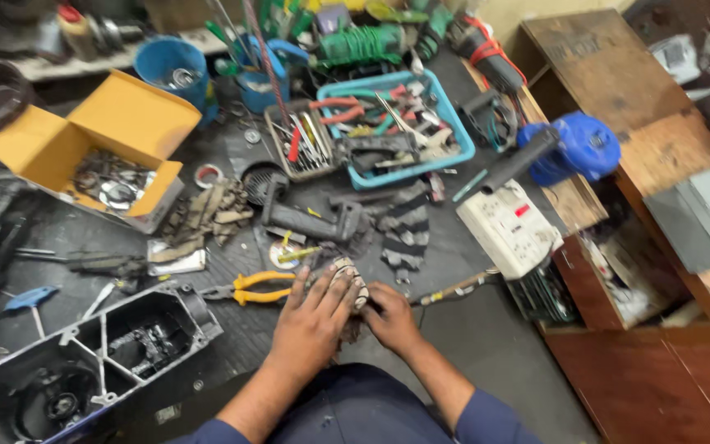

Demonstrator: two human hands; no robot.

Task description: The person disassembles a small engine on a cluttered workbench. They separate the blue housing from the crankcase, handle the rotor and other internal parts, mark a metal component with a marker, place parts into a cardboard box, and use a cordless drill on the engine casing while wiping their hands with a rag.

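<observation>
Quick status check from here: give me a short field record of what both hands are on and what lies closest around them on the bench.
left hand: pressed flat over a round ribbed metal part
right hand: gripping the same part from the right side
nearest tool: yellow-handled pliers, left of the hands
behind the part: black power tool body and striped grey rag
lower left: open black machine housing
right: white power strip
</observation>
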